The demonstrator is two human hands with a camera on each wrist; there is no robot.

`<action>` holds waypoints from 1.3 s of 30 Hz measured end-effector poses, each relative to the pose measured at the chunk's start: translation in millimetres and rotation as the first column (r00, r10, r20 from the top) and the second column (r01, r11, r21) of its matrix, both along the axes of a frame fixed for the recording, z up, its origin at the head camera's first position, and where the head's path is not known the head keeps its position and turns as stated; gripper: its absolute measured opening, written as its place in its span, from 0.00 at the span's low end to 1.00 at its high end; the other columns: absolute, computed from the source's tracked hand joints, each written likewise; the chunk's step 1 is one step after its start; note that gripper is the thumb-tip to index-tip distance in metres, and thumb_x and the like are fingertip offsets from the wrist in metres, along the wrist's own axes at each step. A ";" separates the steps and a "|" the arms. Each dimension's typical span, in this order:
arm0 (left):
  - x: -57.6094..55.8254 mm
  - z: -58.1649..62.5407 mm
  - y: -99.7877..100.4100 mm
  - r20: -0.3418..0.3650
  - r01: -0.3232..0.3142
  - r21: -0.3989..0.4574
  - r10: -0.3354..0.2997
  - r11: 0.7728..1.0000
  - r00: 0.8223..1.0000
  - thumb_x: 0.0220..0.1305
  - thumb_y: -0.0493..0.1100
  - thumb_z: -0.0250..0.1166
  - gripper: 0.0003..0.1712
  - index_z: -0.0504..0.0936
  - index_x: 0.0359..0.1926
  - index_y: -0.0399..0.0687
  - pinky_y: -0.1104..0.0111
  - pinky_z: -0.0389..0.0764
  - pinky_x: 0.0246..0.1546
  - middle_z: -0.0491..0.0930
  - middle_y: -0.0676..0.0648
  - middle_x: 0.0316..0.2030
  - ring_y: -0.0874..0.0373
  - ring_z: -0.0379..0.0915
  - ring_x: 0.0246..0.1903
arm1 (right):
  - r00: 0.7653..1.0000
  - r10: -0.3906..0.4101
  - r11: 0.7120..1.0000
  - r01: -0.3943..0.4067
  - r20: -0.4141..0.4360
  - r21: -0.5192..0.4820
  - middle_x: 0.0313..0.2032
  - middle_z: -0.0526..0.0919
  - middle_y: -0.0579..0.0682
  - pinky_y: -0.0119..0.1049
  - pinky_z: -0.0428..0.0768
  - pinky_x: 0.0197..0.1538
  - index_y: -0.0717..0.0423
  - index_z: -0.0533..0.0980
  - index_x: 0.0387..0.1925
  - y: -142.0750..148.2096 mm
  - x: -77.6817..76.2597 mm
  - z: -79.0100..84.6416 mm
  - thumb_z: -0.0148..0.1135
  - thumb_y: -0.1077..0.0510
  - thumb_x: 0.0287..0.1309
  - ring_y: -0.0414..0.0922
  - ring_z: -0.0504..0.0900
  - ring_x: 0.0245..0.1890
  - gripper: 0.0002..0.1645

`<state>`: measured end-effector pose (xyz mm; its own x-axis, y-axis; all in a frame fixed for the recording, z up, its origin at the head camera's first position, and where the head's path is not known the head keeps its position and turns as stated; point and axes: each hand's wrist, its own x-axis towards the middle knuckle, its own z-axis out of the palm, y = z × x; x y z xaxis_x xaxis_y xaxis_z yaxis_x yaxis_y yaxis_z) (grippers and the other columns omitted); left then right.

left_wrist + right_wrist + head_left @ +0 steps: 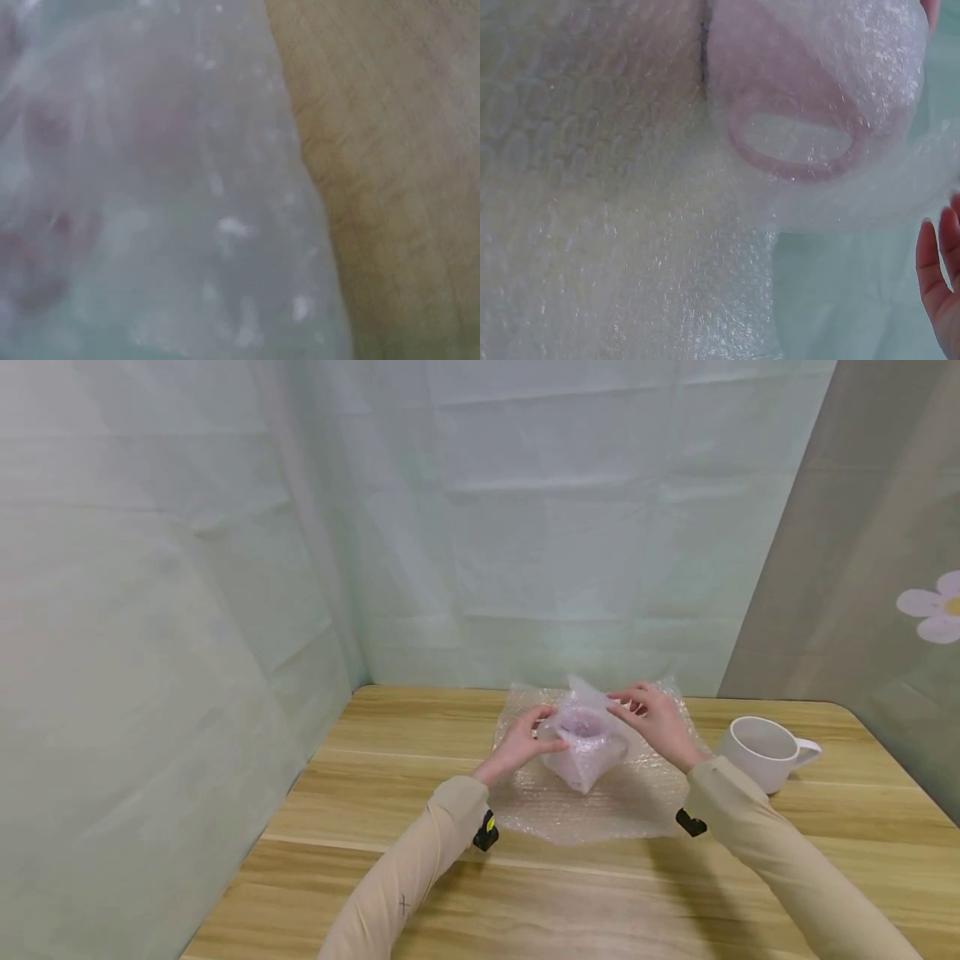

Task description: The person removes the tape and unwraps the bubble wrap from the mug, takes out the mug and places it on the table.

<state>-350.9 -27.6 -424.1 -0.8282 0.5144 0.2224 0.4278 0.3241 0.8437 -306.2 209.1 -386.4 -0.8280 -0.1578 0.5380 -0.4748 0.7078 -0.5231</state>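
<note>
Pink under clear bubble wrap [570,820], a cup [583,724] sits at the far middle part of the wooden table [337,810], with its mouth upward; the wrap lies spread beneath it and is folded up around its sides; in the right wrist view, a pink handle [802,172] shows through the film. The left hand [519,745] grips the wrapped cup from the left side, with thumb on the near side and fingers on the far side; the right hand [660,724] is at a raised flap [587,692] of the wrap, apart from the left hand; I cannot tell whether it pinches this flap. To the right, a white mug [750,767] stands upright, just beside the right sleeve [738,806]; its handle points right.
</note>
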 end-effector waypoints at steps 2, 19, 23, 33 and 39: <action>0.7 0.3 0.0 -0.002 0.006 0.001 -0.006 1.000 1.000 0.50 0.47 0.70 0.34 0.69 0.57 0.44 0.63 0.71 0.44 0.69 0.48 0.53 0.53 0.66 0.48 | 0.999 -0.044 0.999 0.044 -0.006 0.001 0.29 0.72 0.48 0.38 0.71 0.29 0.60 0.79 0.41 2.4 -0.5 0.9 0.60 0.55 0.57 0.45 0.69 0.27 0.14; 2.6 1.7 -0.3 0.019 0.008 -0.006 -0.008 1.000 1.000 0.50 0.48 0.70 0.35 0.68 0.58 0.44 0.63 0.71 0.44 0.69 0.48 0.54 0.52 0.65 0.49 | 0.985 -0.119 0.977 0.138 0.126 -0.160 0.37 0.77 0.62 0.50 0.74 0.39 0.67 0.62 0.56 15.4 -1.5 -2.7 0.53 0.67 0.59 0.57 0.75 0.38 0.23; 2.9 2.1 -0.2 0.017 0.010 0.001 -0.010 1.000 1.000 0.50 0.47 0.70 0.34 0.68 0.57 0.44 0.63 0.71 0.43 0.69 0.48 0.53 0.52 0.66 0.48 | 0.982 -0.117 0.965 0.148 0.149 -0.217 0.40 0.76 0.63 0.51 0.73 0.41 0.67 0.57 0.57 17.6 -1.2 -6.5 0.52 0.67 0.60 0.58 0.74 0.41 0.25; 2.3 2.1 -0.3 0.011 0.013 0.002 -0.013 1.000 1.000 0.50 0.45 0.70 0.34 0.68 0.58 0.43 0.64 0.71 0.43 0.69 0.47 0.53 0.52 0.66 0.48 | 0.981 -0.107 0.958 0.145 0.162 -0.247 0.45 0.71 0.66 0.52 0.72 0.45 0.69 0.56 0.54 23.3 -2.0 -14.7 0.51 0.70 0.59 0.61 0.73 0.44 0.23; 3.3 2.8 -1.3 0.021 0.010 -0.008 -0.010 1.000 1.000 0.50 0.47 0.70 0.35 0.67 0.59 0.45 0.63 0.70 0.44 0.68 0.48 0.54 0.53 0.64 0.49 | 0.977 -0.102 0.962 0.145 0.190 -0.231 0.48 0.68 0.70 0.53 0.71 0.47 0.71 0.58 0.52 25.8 0.5 -14.9 0.51 0.70 0.58 0.64 0.71 0.47 0.22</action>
<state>-347.6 -29.0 -421.3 -0.8274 0.5244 0.2009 0.4136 0.3272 0.8496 -305.7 234.9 -401.3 -0.9171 0.0685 0.3928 -0.2778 0.5968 -0.7527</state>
